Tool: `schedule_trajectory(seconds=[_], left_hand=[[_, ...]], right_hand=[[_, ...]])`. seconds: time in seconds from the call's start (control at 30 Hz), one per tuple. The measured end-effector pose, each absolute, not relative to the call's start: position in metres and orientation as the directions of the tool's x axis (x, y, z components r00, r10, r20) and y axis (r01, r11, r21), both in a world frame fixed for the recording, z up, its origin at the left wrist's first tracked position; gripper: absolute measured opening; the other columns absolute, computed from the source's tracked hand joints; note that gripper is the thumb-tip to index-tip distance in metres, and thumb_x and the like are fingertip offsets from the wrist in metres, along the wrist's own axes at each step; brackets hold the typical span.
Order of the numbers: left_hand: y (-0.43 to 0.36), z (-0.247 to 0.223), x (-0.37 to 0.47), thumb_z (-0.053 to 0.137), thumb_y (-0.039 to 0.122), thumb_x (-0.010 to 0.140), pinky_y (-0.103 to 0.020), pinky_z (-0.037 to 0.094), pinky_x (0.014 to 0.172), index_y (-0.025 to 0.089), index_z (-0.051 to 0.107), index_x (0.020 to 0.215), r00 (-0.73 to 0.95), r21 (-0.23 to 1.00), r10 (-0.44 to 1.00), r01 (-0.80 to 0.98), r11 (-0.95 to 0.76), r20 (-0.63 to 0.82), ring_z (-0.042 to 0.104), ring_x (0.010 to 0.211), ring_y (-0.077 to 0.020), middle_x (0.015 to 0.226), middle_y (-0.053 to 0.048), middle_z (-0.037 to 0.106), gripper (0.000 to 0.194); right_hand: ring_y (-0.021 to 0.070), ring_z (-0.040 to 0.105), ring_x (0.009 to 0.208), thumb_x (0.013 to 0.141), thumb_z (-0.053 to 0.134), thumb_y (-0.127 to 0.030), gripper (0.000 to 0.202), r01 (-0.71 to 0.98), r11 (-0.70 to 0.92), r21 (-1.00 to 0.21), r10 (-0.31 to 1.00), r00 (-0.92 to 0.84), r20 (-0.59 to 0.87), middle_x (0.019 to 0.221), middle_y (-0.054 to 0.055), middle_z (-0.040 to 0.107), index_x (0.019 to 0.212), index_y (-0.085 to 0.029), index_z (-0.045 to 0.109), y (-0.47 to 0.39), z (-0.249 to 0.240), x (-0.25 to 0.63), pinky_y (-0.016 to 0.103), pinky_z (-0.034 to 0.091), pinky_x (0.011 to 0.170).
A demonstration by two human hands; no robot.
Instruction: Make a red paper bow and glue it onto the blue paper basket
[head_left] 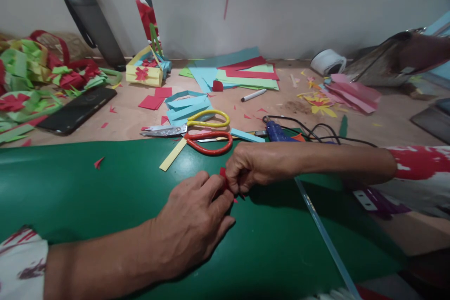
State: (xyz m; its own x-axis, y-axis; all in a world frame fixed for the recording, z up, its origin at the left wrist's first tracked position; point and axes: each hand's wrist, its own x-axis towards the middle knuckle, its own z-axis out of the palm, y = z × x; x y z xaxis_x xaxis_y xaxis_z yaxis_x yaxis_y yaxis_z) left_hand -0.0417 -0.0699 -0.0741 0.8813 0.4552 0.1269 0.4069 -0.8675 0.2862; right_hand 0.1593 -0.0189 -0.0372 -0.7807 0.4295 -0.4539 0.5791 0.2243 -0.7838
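Observation:
Both of my hands meet over the green mat. Between them shows a small piece of red paper (222, 172), mostly hidden by fingers. My left hand (200, 211) is closed on its left edge, fingertips pressed together. From the right, my right hand (242, 168) pinches the same paper with curled fingers. A small red scrap (235, 200) lies just under the fingertips. Just beyond the hands rest scissors (186, 130) with one yellow and one red handle, blades pointing left. A yellow paper strip (173, 154) lies beside them.
A blue glue gun (277, 131) with a black cord is behind my right forearm; a clear glue stick (326, 239) extends below it. Coloured paper sheets (242, 75), a marker (253, 95), a phone (77, 110) and a small yellow paper basket (144, 74) lie farther back.

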Motion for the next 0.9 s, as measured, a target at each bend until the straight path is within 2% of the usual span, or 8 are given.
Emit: schedule_trajectory(seconds=[0.6,0.8,0.9], left_hand=[[-0.071,-0.075,-0.041,0.044,0.031,0.092,-0.041,0.045,0.069,0.016,0.06,0.106,0.882,0.31,0.453,0.397,-0.864,0.132,0.045,0.083,-0.0246,0.101,-0.01,0.056,0.025],[-0.07,-0.077,-0.043,0.044,0.031,0.093,-0.041,0.046,0.071,0.016,0.058,0.109,0.884,0.305,0.447,0.391,-0.868,0.137,0.045,0.085,-0.0241,0.104,-0.011,0.056,0.026],[-0.069,-0.077,-0.044,0.044,0.031,0.093,-0.041,0.045,0.069,0.015,0.058,0.109,0.884,0.283,0.444,0.392,-0.875,0.148,0.045,0.083,-0.0241,0.103,-0.011,0.056,0.027]], right_hand=[[0.0087,0.056,0.062,0.07,0.063,0.005,0.017,0.569,0.371,-0.734,0.362,-0.816,-0.45,0.066,-0.002,0.062,0.076,-0.009,0.07,-0.015,-0.033,0.157,0.018,0.039,0.058],[0.0113,0.057,0.068,0.063,0.048,0.016,0.038,0.578,0.42,-0.7,0.38,-0.812,-0.442,0.075,0.003,0.064,0.084,-0.007,0.072,-0.016,-0.026,0.155,0.02,0.041,0.061],[0.0103,0.055,0.065,0.062,0.048,0.016,0.039,0.568,0.432,-0.7,0.411,-0.815,-0.408,0.075,0.003,0.064,0.083,-0.007,0.072,-0.017,-0.027,0.157,0.019,0.04,0.059]])
